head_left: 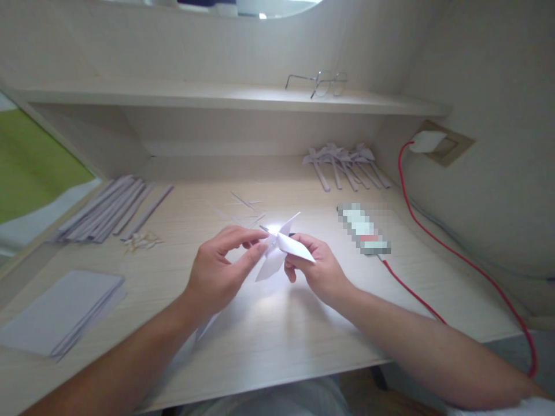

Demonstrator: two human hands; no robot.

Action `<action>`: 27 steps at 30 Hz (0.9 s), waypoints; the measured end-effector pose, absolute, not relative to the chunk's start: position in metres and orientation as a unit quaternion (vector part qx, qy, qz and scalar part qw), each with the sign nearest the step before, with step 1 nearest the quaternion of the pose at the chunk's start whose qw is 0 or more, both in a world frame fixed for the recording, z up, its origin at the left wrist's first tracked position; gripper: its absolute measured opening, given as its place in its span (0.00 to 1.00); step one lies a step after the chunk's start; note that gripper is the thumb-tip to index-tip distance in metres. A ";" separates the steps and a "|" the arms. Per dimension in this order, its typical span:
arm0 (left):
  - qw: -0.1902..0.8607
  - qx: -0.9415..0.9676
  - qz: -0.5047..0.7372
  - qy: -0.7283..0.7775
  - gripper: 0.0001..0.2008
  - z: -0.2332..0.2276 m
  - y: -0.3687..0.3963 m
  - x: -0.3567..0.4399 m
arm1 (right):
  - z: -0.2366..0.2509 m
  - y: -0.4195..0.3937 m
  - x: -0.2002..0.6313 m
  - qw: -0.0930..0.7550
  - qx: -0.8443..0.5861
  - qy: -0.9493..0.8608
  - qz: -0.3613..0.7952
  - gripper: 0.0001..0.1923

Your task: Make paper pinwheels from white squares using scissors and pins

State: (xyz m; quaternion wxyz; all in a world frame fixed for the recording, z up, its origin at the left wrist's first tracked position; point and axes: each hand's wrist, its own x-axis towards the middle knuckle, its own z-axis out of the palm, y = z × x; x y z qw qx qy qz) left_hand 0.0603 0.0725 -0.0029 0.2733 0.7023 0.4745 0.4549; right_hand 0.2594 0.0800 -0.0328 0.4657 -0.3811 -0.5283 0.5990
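Note:
A white paper pinwheel with pointed, folded blades is up between my two hands, over the middle of the desk. My left hand pinches its left side near the centre with thumb and fingertips. On the other side, my right hand is closed around a blade, some of its fingers hidden behind the paper. Small dark bits show beside the pinwheel's centre and by the right fingers; I cannot make out what they belong to. A white paper edge shows under my left wrist.
Several rolled paper sticks lie at left, with small pale pieces and a paper stack nearer. Finished pinwheels rest at back right. A phone charges on a red cable. Glasses sit on the shelf.

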 end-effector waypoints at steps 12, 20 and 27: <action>0.335 0.656 0.490 0.465 0.04 -0.006 0.075 0.061 | -0.034 0.076 0.258 0.482 -0.363 -0.561 0.566 0.09; 0.341 0.679 0.524 0.386 0.08 -0.004 0.067 0.059 | -0.029 0.073 0.259 0.485 -0.341 -0.573 0.565 0.09; 0.309 0.703 0.539 0.345 0.10 -0.002 0.065 0.059 | -0.029 0.068 0.260 0.501 -0.298 -0.579 0.569 0.06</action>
